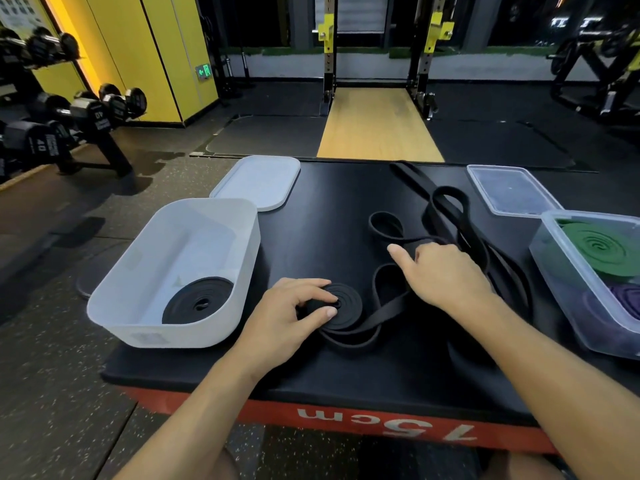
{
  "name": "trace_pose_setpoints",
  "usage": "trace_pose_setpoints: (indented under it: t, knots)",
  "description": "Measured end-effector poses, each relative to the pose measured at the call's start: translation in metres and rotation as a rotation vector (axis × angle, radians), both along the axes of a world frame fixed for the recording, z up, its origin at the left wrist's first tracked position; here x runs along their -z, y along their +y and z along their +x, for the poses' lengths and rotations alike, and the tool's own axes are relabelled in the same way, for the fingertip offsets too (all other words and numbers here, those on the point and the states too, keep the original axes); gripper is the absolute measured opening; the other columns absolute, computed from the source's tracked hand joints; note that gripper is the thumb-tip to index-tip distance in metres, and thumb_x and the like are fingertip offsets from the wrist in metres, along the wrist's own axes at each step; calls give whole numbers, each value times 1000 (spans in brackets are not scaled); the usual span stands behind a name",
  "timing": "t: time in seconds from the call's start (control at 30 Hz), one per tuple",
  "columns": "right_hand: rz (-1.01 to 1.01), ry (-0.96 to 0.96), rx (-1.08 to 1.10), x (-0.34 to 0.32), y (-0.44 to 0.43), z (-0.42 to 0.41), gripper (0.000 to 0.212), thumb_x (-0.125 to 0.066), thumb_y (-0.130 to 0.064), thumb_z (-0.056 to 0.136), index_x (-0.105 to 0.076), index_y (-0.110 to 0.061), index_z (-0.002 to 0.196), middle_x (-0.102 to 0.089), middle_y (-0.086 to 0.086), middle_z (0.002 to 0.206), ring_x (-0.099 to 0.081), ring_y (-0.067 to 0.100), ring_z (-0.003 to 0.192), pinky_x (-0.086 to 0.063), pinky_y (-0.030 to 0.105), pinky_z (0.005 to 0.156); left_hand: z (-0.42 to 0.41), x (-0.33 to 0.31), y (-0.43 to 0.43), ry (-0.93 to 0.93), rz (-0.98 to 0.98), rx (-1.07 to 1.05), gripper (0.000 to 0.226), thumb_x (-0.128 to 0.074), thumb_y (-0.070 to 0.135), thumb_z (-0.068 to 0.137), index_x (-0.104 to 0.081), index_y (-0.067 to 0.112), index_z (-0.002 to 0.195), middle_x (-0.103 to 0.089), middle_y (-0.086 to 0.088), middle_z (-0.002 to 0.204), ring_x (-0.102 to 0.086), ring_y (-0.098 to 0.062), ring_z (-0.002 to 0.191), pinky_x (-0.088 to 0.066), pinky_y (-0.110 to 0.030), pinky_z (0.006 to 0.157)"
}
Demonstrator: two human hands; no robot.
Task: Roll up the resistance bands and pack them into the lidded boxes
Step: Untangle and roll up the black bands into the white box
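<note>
A half-rolled black resistance band (346, 306) lies on the black platform top (329, 368). My left hand (294, 313) pinches its coil between thumb and fingers. My right hand (443, 271) lies over the band's loose loops (446, 209), thumb out and fingers curled down onto a strand. A white open box (145, 282) at the left holds one rolled black band (199, 299). Its white lid (258, 181) lies behind it. A clear box (571, 289) at the right holds a rolled green band (602, 251) and a purple one (623, 299).
A clear lid (512, 190) lies behind the clear box. The platform has a red front edge marked 75cm (388, 424). A dumbbell rack (62, 119) stands at the left, a squat rack (381, 64) straight ahead on a wooden strip.
</note>
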State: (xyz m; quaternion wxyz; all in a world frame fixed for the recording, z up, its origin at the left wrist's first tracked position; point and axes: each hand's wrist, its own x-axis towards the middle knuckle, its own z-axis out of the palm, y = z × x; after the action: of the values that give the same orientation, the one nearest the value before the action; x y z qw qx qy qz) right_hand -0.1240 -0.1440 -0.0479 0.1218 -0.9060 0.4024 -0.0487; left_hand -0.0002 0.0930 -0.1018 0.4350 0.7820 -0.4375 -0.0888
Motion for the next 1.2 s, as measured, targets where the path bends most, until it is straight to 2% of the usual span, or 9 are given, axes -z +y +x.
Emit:
trace_pose_setpoints:
  t: [0.27, 0.4, 0.47, 0.53, 0.63, 0.93, 1.03, 1.1, 1.2]
  knots:
    - [-34, -30, -51, 16, 22, 28, 79, -61, -68, 87, -33, -21, 145, -48, 11, 138, -50, 34, 125, -46, 45, 86, -1, 0, 1, -2, -6, -8, 18, -79, 32, 91, -79, 43, 105, -68, 28, 127, -53, 3, 127, -44, -23, 98]
    - [159, -650, 94, 19, 12, 36, 44, -55, -4, 94, -51, -24, 132, -47, 6, 130, -57, 30, 109, -41, 32, 80, -1, 0, 0, 5, 0, -15, 17, -79, 33, 91, -79, 43, 105, -67, 28, 127, -52, 2, 126, -43, -20, 95]
    - [-239, -839, -148, 19, 21, 36, 34, -56, 4, 91, -65, -17, 116, -51, 7, 132, -56, 28, 110, -43, 32, 86, 0, 0, 0, 6, -2, -11, 17, -79, 33, 91, -79, 43, 106, -67, 27, 127, -52, 2, 127, -42, -19, 94]
    - [-566, -510, -495, 29, 24, 41, 33, -66, 1, 86, -73, -17, 112, -56, 4, 140, -53, 29, 109, -45, 40, 86, 1, 1, 0, -9, 4, -10, 17, -78, 34, 92, -79, 42, 107, -67, 27, 128, -52, 3, 127, -43, -20, 96]
    - [-447, -17, -322, 26, 19, 43, 33, -62, -18, 92, -71, -27, 123, -43, -3, 156, -42, 28, 129, -37, 41, 102, 0, 2, 1, -9, 9, -8, 17, -77, 35, 92, -79, 42, 108, -67, 28, 128, -51, 4, 127, -46, -25, 100]
    - [-220, -155, -254, 11, 1, 36, 27, -52, -21, 94, -70, -31, 76, -72, -14, 111, -51, 10, 129, 14, 49, 122, -1, -1, 0, 3, 12, -11, 17, -78, 35, 92, -79, 41, 107, -67, 27, 128, -50, 5, 128, -43, -21, 99]
    - [-178, -343, -301, 14, -1, 32, 27, -55, -14, 95, -74, -31, 86, -71, -15, 121, -50, 11, 136, 7, 50, 124, -1, -2, 0, 2, 22, -14, 17, -78, 35, 92, -79, 41, 108, -67, 27, 128, -50, 7, 127, -41, -18, 97]
    - [-115, -499, -422, 15, 4, 27, 26, -60, -9, 92, -76, -30, 92, -69, -15, 124, -55, 9, 125, -24, 50, 121, -1, -2, 0, 1, 23, -15, 17, -78, 35, 92, -79, 41, 108, -67, 27, 128, -50, 7, 127, -41, -17, 97]
    - [97, -600, -650, 11, 24, 6, 24, -61, -12, 81, -76, -27, 93, -69, -16, 110, -61, 11, 81, -53, 32, 78, 0, -2, 0, -1, 27, -11, 17, -78, 35, 92, -79, 42, 108, -67, 28, 128, -50, 6, 127, -42, -19, 97]
